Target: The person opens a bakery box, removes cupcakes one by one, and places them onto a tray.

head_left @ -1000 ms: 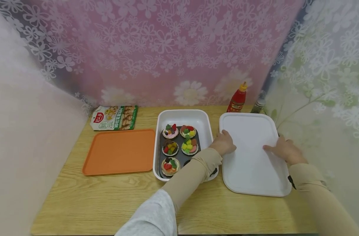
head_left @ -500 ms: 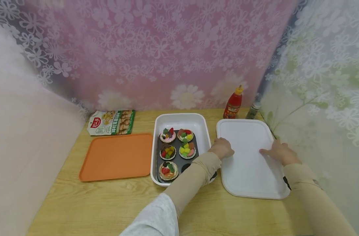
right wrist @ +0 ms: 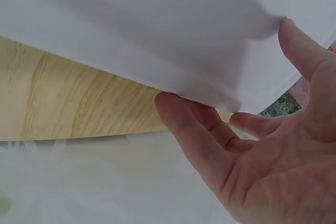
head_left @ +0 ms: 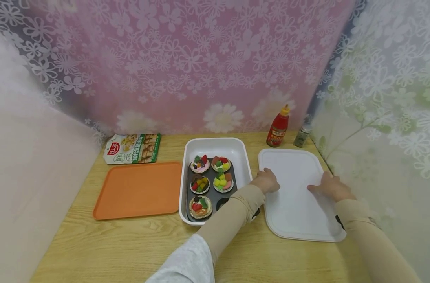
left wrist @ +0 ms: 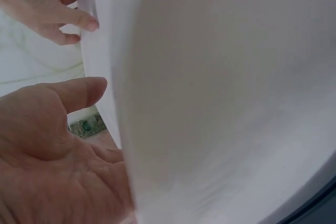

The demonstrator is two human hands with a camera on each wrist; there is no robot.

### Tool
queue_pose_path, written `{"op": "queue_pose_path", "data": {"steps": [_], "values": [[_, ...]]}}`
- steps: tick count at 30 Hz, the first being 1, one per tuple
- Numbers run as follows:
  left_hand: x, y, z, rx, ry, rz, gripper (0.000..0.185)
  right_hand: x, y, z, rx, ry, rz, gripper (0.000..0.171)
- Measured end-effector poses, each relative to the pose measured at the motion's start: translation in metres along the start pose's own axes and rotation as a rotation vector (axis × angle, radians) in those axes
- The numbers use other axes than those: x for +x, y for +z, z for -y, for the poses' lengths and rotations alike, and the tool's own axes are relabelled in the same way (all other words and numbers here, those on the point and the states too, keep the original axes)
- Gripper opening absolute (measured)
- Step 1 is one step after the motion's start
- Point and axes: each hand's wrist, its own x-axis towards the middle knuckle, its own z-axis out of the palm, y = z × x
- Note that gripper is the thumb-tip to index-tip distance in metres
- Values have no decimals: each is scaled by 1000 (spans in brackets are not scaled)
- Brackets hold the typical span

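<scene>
A flat white lid with rounded corners lies low over the table's right side, close in size to the white box beside it. My left hand holds its left edge, fingertips partly hidden in the left wrist view behind the box wall. At the right edge, my right hand grips with the thumb on top and fingers at the underside, as the right wrist view shows. Inside the box a dark baking pan bears several fruit tarts; my left forearm hides its near right corner.
Left of the box lies an orange tray. A green and white food packet lies behind that tray. Behind the lid stand a red sauce bottle and a small seasoning jar. Floral curtains border the back and sides.
The lid has come down and nearer, uncovering the feet of the sauce bottle and the jar behind it. Both hands have stayed on its edges. The head view has shifted slightly.
</scene>
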Motion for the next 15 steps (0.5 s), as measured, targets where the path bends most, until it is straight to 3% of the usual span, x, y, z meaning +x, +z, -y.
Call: {"op": "queue_pose_path", "data": {"steps": [5,15], "values": [[-5,-3,2,-32,-3,9,77,-1,2,2,1,14,-8,114],[-19,-9,-2,15,15,40,75,-2,2,5,-13,28,-23,109]]}}
